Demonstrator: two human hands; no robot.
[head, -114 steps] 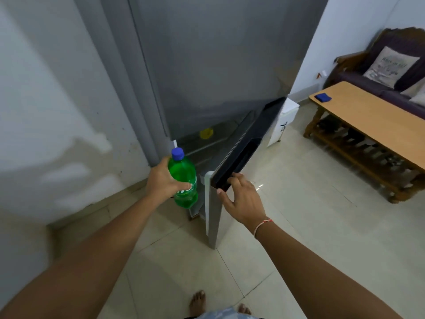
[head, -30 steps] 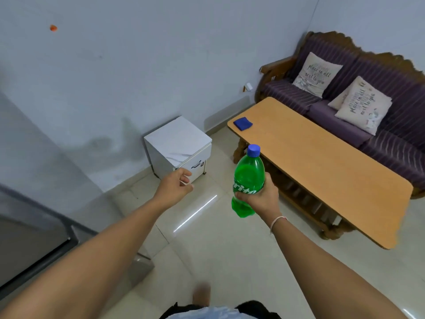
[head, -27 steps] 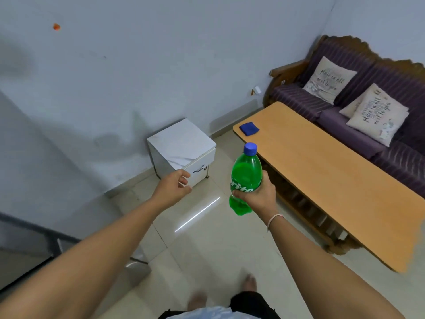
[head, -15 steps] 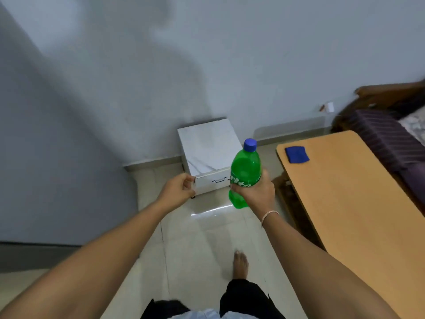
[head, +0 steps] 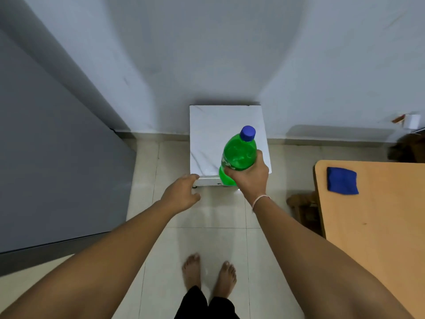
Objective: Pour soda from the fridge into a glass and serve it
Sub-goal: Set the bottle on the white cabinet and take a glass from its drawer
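A green soda bottle (head: 239,154) with a blue cap is held upright in my right hand (head: 249,177), which grips its lower body over the front right part of a small white cabinet (head: 207,134). My left hand (head: 181,194) hovers by the cabinet's front left corner, fingers loosely curled, holding nothing. The grey fridge (head: 46,157) stands at the left with its door closed. No glass is in view.
A wooden table (head: 377,226) fills the right side, with a blue cloth (head: 342,180) near its far corner. The white wall rises behind the cabinet. Tiled floor and my bare feet (head: 208,275) are below. A dark sofa edge (head: 407,148) shows at far right.
The bottle went from my left hand to my right and the fridge door is shut. My view swung left and down onto the white cabinet, both hands now close to it.
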